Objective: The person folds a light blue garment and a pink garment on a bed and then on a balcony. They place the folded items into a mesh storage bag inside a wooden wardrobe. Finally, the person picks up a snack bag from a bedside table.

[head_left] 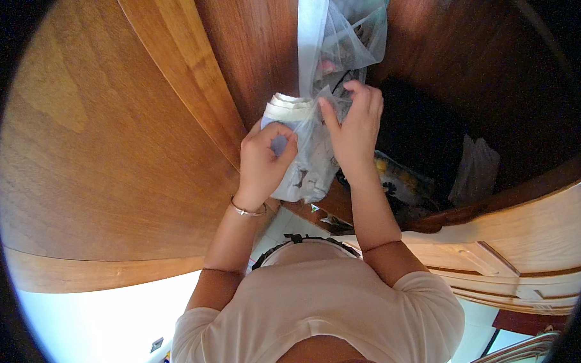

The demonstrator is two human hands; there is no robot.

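A sheer, translucent hanging pocket organizer (311,43) with a white edge strip hangs before dark wood, with small mixed items showing through it. At its lower part, a white layered roll with a bluish side (289,108) stands by the sheer material. My left hand (264,158) is closed, thumb and forefinger pinched at the edge of the sheer material beside the roll; its other fingers are partly hidden. On the other side, my right hand (359,118) touches the sheer material with thumb and fingers apart. Grey, crumpled-looking contents (306,181) show low in the translucent pocket.
A broad wooden door panel (103,137) fills the left. In the dark cabinet on the right lie a clear bag with yellow items (402,177) and a whitish plastic bag (474,170). Light wooden drawer fronts (523,253) stand at lower right.
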